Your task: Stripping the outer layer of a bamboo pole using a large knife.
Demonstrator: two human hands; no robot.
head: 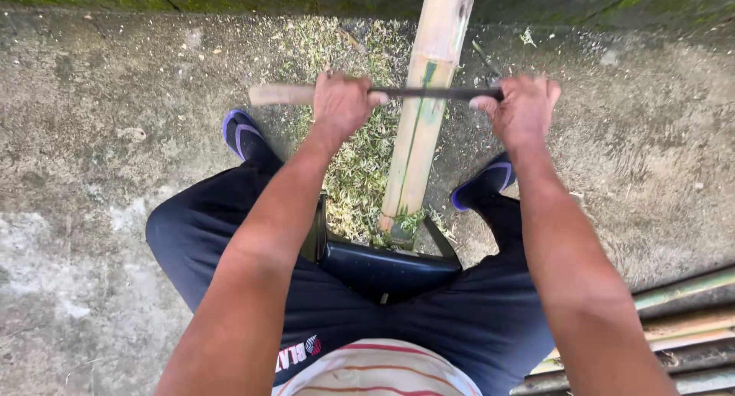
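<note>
The bamboo pole [423, 112] is pale yellow with green streaks. The blade [436, 93] is dark, its handle [279, 95] light tan. Trousers [459, 319] look navy or black; shoes [243, 135] dark with purple trim. At bottom centre, the shirt [379, 369] is cream with reddish stripes.

Both arms bare, extended forward and down from body, roughly parallel, elbows slightly bent. Left hand [342, 103] fisted, knuckles up, fingers curled fully under, thumb pointing inward to right. Right hand [523, 109] also clenched, back of hand toward camera, fingertips tucked under at inner edge. Hands level with each other, well apart. Wrists straight, in line with forearms. Person seated, knees spread wide, legs in dark trousers, feet planted forward on either side, each just outside its hand.
</note>
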